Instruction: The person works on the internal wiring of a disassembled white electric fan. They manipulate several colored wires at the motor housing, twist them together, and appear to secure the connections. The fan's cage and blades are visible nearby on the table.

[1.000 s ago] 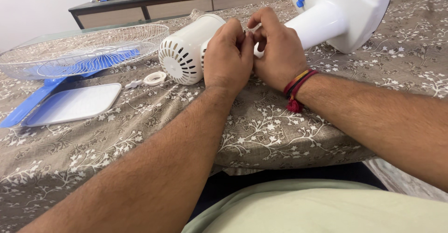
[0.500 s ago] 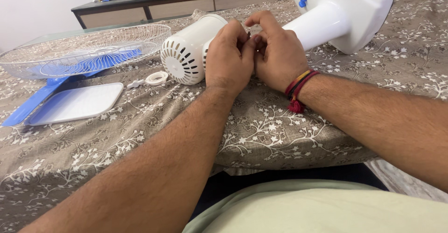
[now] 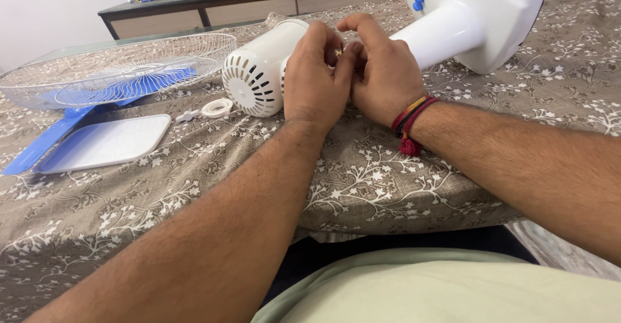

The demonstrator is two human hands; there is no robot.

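A white table fan lies on its side on the patterned cloth. Its slotted motor housing (image 3: pixel 257 76) points left and its base (image 3: pixel 482 12), with blue buttons, sits at the upper right. My left hand (image 3: pixel 315 80) wraps over the housing's right end. My right hand (image 3: pixel 381 70) presses against it from the right, at the neck between housing and base. The fingertips of both hands meet around a small brass-coloured part (image 3: pixel 338 52), mostly hidden by the fingers. A red and yellow thread band circles my right wrist.
A white wire fan guard (image 3: pixel 77 74) lies at the left over blue fan blades (image 3: pixel 39 145). A white flat plate (image 3: pixel 107 142), a white ring nut (image 3: pixel 216 108) and a small white knob (image 3: pixel 187 115) lie beside the housing. A low cabinet (image 3: pixel 259 2) stands behind.
Both hands have stayed clasped at the fan's neck, with the fingers shifting slightly; the small brass part now shows between the fingertips. The fan has not moved.
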